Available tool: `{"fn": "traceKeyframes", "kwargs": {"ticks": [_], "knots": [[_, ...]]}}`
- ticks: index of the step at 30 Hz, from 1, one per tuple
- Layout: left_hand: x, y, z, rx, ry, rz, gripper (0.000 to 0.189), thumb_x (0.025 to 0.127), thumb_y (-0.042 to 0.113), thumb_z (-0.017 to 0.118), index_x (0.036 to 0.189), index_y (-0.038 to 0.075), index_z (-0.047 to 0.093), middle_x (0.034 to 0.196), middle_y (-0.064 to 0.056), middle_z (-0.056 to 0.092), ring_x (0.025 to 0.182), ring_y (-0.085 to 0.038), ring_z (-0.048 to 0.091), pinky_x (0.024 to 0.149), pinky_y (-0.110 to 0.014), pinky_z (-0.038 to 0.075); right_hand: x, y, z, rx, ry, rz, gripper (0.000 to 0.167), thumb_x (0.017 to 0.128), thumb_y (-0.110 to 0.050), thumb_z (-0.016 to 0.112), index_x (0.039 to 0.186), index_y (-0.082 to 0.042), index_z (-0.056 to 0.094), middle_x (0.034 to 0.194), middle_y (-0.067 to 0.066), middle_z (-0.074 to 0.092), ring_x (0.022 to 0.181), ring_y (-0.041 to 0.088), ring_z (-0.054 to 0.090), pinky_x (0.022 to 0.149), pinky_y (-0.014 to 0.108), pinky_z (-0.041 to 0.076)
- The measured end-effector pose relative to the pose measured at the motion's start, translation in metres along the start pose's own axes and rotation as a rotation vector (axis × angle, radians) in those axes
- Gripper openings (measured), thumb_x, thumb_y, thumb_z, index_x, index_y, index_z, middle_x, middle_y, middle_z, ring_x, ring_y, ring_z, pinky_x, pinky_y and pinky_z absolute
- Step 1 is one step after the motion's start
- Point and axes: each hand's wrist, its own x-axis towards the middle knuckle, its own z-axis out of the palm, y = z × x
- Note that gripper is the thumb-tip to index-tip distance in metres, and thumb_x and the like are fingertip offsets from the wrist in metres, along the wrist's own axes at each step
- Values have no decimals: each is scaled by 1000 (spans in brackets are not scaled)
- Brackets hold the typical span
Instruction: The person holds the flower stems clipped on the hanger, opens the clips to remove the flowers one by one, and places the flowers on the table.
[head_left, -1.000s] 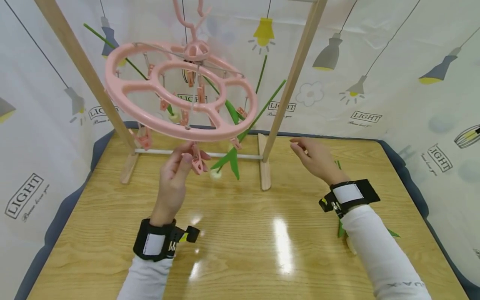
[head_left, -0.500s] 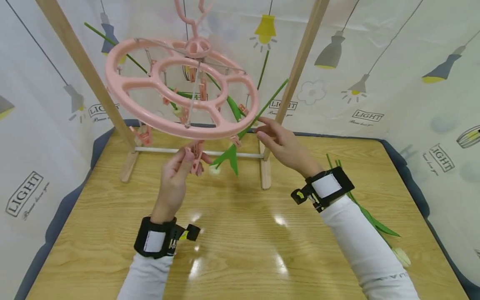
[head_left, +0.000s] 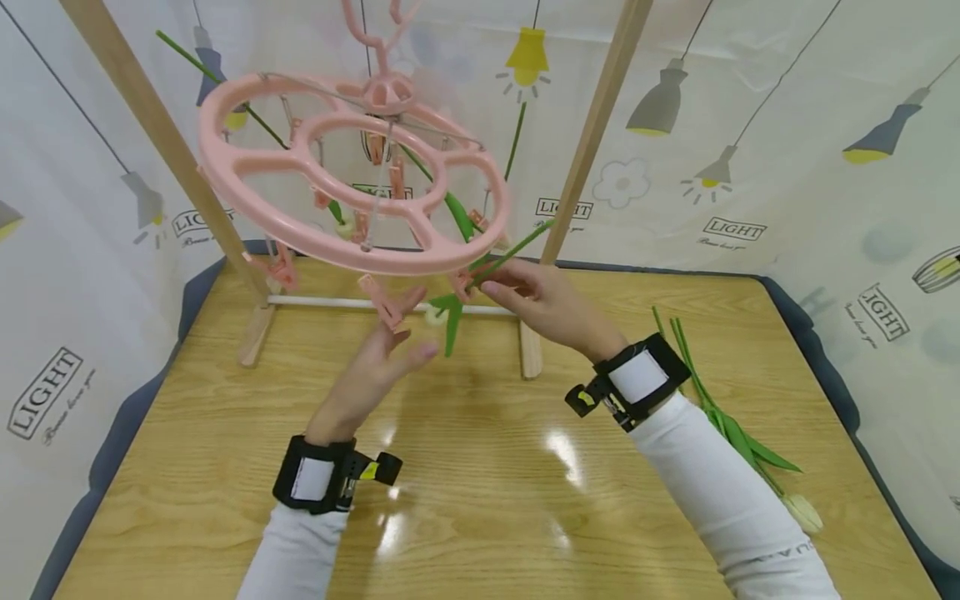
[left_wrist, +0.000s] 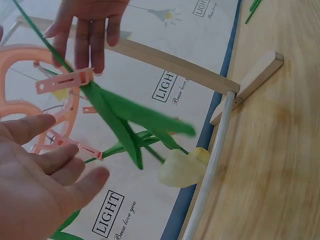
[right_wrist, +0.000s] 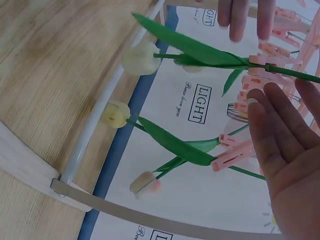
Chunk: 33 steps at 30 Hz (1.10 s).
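Observation:
From a round pink clip hanger (head_left: 360, 262) hang several pink clothespins and white tulips. My left hand (head_left: 367, 367) is just below its front rim, fingers spread beside a tilted clothespin (head_left: 382, 302). In the left wrist view that left hand (left_wrist: 40, 175) grips nothing. My right hand (head_left: 562, 304) is at the green stem of a tulip (head_left: 450, 321) hanging flower-down from another clothespin (head_left: 461, 285). In the right wrist view the fingers of my right hand (right_wrist: 295, 150) lie extended near this clothespin (right_wrist: 275, 65); whether they touch it I cannot tell.
A wooden stand (head_left: 600, 125) with a white lower bar (head_left: 322, 302) frames the hanger. Loose tulips (head_left: 738, 433) lie on the table (head_left: 480, 517) at the right, beside my right forearm. A printed cloth (head_left: 795, 192) forms the backdrop.
My left hand has let go of the front clothespin, its fingers spreading as the clip swung to a tilt. My right hand has moved left to the hanging tulip's stem.

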Motion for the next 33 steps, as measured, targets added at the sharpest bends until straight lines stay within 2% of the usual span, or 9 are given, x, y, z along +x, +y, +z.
{"fn": "traceKeyframes", "kwargs": {"ticks": [2,6,13,19,23,24,26,30,33], "knots": [[1,0,2,72,-11,-27,77,96,35,62,156,42,13,167,8,1,155,-27,-1,120,-69,10,0,-2,3,-9,14,-35,29,104,-26,52,126,-12,65,123,4,68,111,17,65,93,37,56],[2,0,6,148,-27,-63,81,94,41,64,152,52,9,166,15,-5,154,-31,-5,111,-80,4,1,-5,7,-30,50,-96,26,102,-21,55,122,-10,67,118,6,72,103,19,70,88,33,58],[6,2,10,133,-7,-33,72,100,39,55,156,40,10,166,11,3,155,-25,-1,117,-72,4,1,-11,12,-35,77,-159,22,101,-15,56,117,-6,68,110,8,74,87,11,69,73,26,57],[10,6,15,50,-5,28,58,106,38,42,158,29,16,165,-1,20,152,-26,20,122,-60,21,0,-14,16,1,63,-132,20,101,-11,55,113,-6,70,101,8,73,67,7,58,59,23,46],[10,9,17,7,30,100,50,107,28,41,154,20,26,153,-12,39,145,-26,35,121,-50,30,-1,-15,18,7,45,-117,21,101,-14,55,114,-6,71,105,8,73,83,9,67,69,24,53],[10,9,17,3,44,125,45,107,25,41,150,16,31,148,-13,43,142,-25,40,120,-49,33,-2,-15,19,-3,47,-126,21,102,-15,55,113,-6,71,101,9,74,100,11,68,83,25,54],[10,10,18,-2,76,166,36,106,21,44,140,10,39,134,-13,51,132,-23,49,116,-45,39,-3,-15,20,-1,38,-129,25,103,-23,53,113,-8,71,101,7,74,107,15,67,91,30,54],[10,12,19,18,136,219,21,104,16,50,121,4,45,112,-3,52,112,-15,55,102,-33,49,-4,-15,21,-58,49,-192,41,104,-43,46,109,-12,73,86,2,74,138,24,48,126,44,16],[11,12,20,27,153,245,18,103,15,52,115,3,45,103,-1,48,101,-14,53,91,-28,50,-3,-15,22,-78,68,-257,46,104,-47,44,107,-13,76,90,0,76,119,21,62,120,40,27]]}}
